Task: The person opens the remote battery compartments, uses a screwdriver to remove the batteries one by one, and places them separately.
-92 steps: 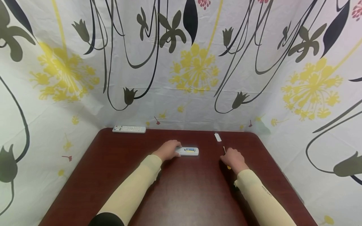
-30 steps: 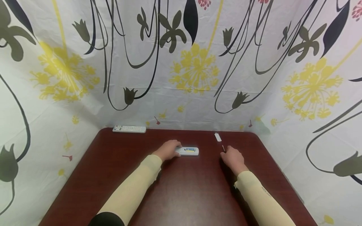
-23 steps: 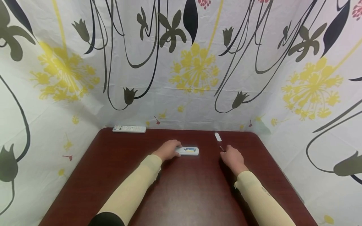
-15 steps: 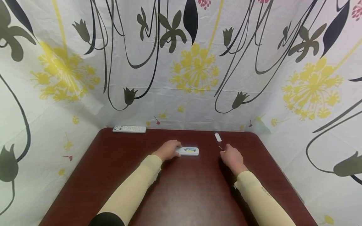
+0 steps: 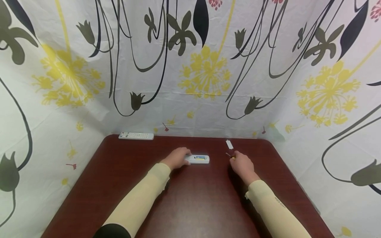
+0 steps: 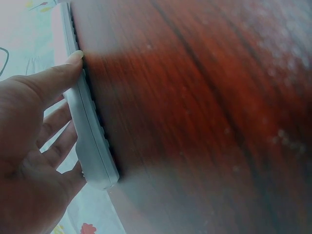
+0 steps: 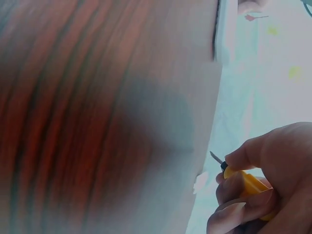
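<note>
My left hand (image 5: 177, 158) grips the left end of a white remote control (image 5: 197, 159), thumb on one long edge and fingers on the other. The remote lies buttons down on the table, its battery compartment uncovered and what look like batteries (image 5: 200, 158) inside. In the left wrist view the remote (image 6: 92, 139) is seen edge-on. My right hand (image 5: 243, 166) holds a small screwdriver with a yellow handle (image 7: 251, 184), the metal tip pointing left towards the remote but apart from it. The palm hides part of the handle. Behind this hand lies a small white battery cover (image 5: 229, 144).
A second white remote control (image 5: 136, 136) lies buttons up at the table's back left edge. The dark red wooden table (image 5: 190, 198) has rounded back corners. A white flower-patterned curtain (image 5: 166, 112) hangs close behind it and along both sides.
My right hand has shifted slightly left and away from me. The screwdriver has swung from pointing at the back to pointing left. My left hand and the remote control have stayed put.
</note>
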Demonstrator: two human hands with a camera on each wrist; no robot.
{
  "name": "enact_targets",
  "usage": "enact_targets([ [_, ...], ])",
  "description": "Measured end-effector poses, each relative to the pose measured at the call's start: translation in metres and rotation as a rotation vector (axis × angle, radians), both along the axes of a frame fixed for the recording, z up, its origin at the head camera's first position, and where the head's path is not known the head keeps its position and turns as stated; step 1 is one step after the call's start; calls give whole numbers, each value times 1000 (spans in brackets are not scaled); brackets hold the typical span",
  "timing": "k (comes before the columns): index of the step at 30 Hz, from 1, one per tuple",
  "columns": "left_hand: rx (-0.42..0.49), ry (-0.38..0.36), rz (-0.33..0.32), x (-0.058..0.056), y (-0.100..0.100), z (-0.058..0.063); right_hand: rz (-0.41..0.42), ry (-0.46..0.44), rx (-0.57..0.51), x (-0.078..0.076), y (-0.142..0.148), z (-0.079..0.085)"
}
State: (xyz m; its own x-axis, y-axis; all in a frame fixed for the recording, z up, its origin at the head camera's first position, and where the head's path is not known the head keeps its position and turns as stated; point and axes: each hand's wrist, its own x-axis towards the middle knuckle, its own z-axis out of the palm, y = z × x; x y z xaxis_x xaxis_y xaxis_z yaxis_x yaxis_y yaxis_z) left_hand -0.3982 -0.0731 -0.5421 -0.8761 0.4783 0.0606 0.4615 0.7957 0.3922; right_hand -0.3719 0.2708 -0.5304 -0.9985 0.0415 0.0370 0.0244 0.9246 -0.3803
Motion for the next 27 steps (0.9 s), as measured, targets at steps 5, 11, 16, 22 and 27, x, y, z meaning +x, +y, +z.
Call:
enact_targets([
  [5, 1, -7, 8, 0, 0, 0, 48, 35, -17, 0, -5, 0],
  [11, 2, 2, 4, -1, 0, -1, 155, 76, -51, 1, -15, 2],
  [16, 15, 10, -8, -2, -1, -1, 208, 87, -45, 3, -22, 6],
  [22, 12, 16, -11, -2, -1, -1, 227, 87, -68, 6, -30, 9],
  [27, 9, 15, -9, -2, 0, 0, 253, 107, -66, 6, -34, 10],
])
